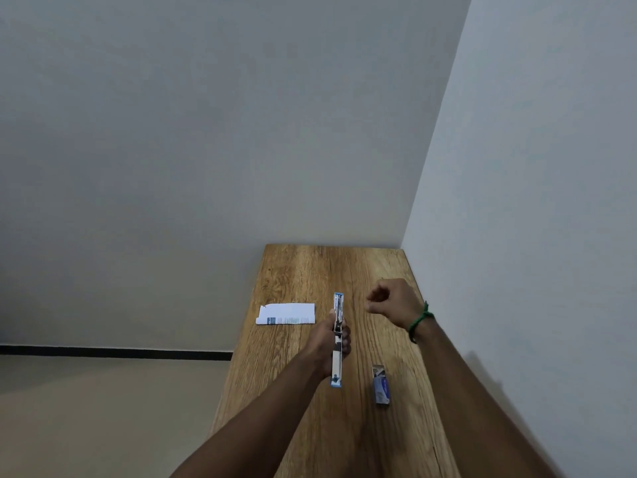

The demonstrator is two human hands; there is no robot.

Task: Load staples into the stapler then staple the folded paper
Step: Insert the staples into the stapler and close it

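A silver stapler with blue ends (pixel 338 308) is swung open into one long line above the wooden table (pixel 310 270). My left hand (pixel 327 343) grips it around the middle. My right hand (pixel 391 300) hovers to the right of the stapler's far end, fingers curled in with the fingertips pinched together; whether they hold staples is too small to tell. The folded white paper (pixel 286 313) with a printed strip lies flat to the left of the stapler. A small blue staple box (pixel 381 386) lies open on the table to the right of the stapler's near end.
The narrow table stands in a corner, with a grey wall behind and another wall along its right edge. Its left edge drops to a beige floor. A green band circles my right wrist (pixel 418 322).
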